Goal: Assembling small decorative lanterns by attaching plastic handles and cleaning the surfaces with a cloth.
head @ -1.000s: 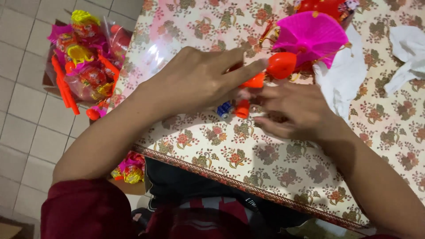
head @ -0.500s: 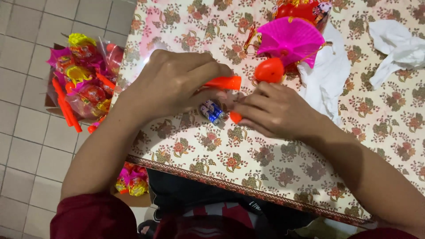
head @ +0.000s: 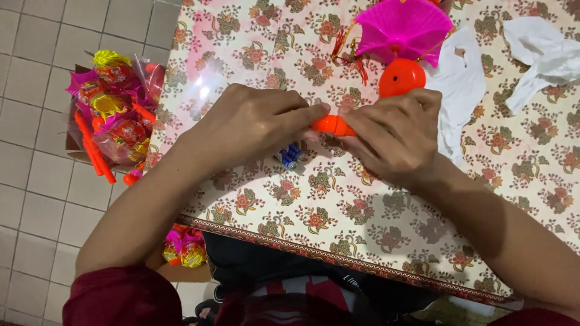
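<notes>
Head view: looks down on both hands meeting over a counter [head: 374, 241] under a floral cloth.
Counter: runs under and beyond both hands; its near edge is just below the wrists.
Toy box: carton of wrapped toys [head: 115, 121] on the tiled floor, well off to the left hand's side.
Lantern toy: pink pleated fan top [head: 403, 27] on an orange ball [head: 401, 77], just beyond the right hand's knuckles, the ball touching or nearly so.
White plastic: crumpled white bags [head: 462, 90] beyond and to the outer side of the right hand.
Left hand [head: 251, 124]: closed, fingertips pinching the near end of the orange stick.
Right hand [head: 396, 136]: closed around the stick's other end.
Orange stick [head: 332, 125]: between the two hands, held just above the cloth; looks like light, stiff, smooth moulded plastic, probably hollow. Best held at both ends as now; likely slippery and may crack if squeezed hard.
Batteries [head: 290, 156]: small blue cells, on the cloth under the left hand's fingers; likely to roll.
Hidden: most of the stick is inside the right fist, so its length and far end cannot be told; battery count unclear; lantern top cut off by the frame.
</notes>
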